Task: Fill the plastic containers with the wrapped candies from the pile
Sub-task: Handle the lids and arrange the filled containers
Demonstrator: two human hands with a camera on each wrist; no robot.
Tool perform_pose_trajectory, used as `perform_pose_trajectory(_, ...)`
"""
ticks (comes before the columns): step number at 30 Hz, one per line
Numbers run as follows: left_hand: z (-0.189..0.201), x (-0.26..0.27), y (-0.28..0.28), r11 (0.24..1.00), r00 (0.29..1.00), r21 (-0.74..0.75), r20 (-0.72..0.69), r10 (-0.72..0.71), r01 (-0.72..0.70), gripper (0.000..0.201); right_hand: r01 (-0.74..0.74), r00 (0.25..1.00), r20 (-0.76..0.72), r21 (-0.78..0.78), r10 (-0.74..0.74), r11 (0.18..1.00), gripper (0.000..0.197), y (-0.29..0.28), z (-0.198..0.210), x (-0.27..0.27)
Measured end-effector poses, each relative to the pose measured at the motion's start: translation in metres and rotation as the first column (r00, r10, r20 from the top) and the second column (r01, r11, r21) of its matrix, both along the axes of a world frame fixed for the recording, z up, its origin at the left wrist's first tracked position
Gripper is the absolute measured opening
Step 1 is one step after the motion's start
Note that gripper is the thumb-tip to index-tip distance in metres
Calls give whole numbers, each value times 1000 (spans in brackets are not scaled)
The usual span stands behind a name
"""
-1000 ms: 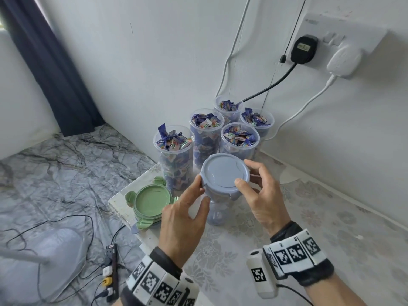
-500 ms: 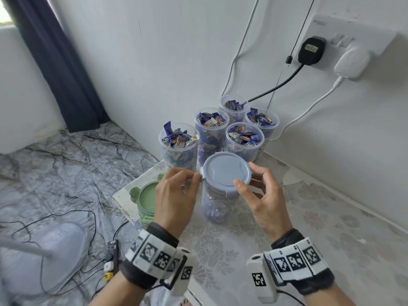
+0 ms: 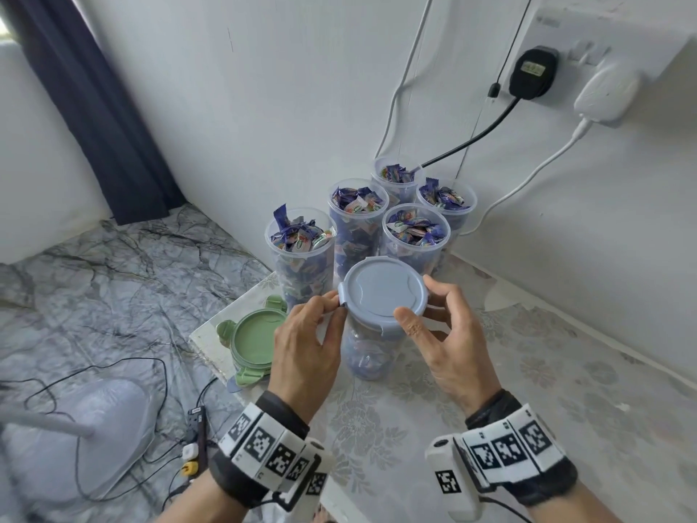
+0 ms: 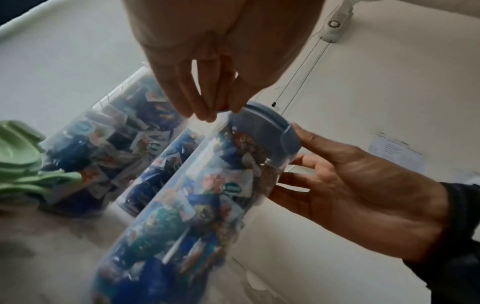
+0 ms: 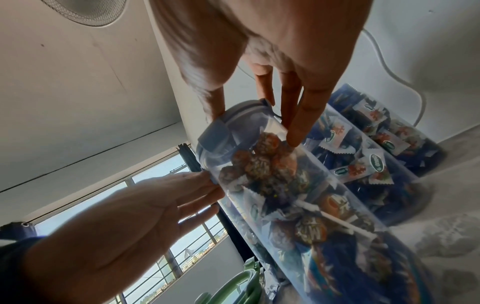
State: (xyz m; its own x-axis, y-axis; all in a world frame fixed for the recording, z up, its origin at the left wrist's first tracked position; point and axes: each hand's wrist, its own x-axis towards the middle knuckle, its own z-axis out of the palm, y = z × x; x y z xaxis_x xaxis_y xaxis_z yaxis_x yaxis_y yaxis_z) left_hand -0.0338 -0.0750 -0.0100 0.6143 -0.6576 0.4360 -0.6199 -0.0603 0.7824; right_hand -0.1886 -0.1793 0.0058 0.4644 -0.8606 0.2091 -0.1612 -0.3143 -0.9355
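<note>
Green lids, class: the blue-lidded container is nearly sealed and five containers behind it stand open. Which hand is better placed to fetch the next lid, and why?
The left hand, probably. The green lids are stacked at the table's left edge, just beside it. The right hand is on the far side of the blue-lidded container, so it would have to cross over.

Floral tabletop (image 3: 565, 390): 6 containers (image 3: 301, 251), green lids (image 3: 256, 337)

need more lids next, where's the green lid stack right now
In the head view the green lid stack sits at the table's near-left corner, just left of the left hand and in front of the leftmost open candy container.
</note>
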Motion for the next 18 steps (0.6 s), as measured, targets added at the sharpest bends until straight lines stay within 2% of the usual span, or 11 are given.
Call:
perform_pose_trajectory(5, -4, -5, -4, 1000, 993, 13, -111, 26, -25, 11, 33, 999, -28, -44, -34, 999, 66, 5, -3, 2)
perform_pose_trajectory(7, -2, 6, -3, 999, 988, 18, -151, -45, 48, 13, 11, 1000, -12, -21, -11, 1000, 62, 3, 2, 0)
perform_pose_trajectory(9, 2, 23, -1, 985, 939, 29, -308, -150, 167, 13, -21, 1000, -23, -8, 21, 1000, 60, 0, 6, -1)
perform_pose_trajectory(10, 5, 30, -1, 975, 871, 0, -449, -197, 220, 15, -28, 999, -35, -10, 27, 1000, 59, -1, 7, -1)
perform_pose_trajectory(11, 9, 33, 0, 967, 758, -59, -610, -231, 247, 20, -27, 999, -41, -11, 27, 1000, 57, -1, 8, -1)
perform_pose_trajectory(12, 13, 35, -1, 961, 614, -123, -747, -254, 247, 27, -23, 999, -39, -9, 23, 1000, 55, 0, 7, 0)
perform_pose_trajectory(13, 16, 36, -3, 959, 494, -170, -829, -264, 227, 33, -19, 999, -36, -10, 19, 1000, 54, 0, 7, 0)
perform_pose_trajectory(14, 18, 36, -5, 959, 419, -187, -869, -264, 215, 38, -17, 999, -36, -11, 17, 1000, 54, 1, 6, 1)
perform_pose_trajectory(15, 20, 36, -8, 956, 379, -188, -887, -264, 225, 41, -15, 999, -38, -12, 15, 1000, 54, 1, 6, 0)
perform_pose_trajectory(18, 20, 35, -13, 955, 323, -185, -911, -255, 229, 42, -6, 1000, -30, -5, 6, 1000, 61, 0, 5, 0)
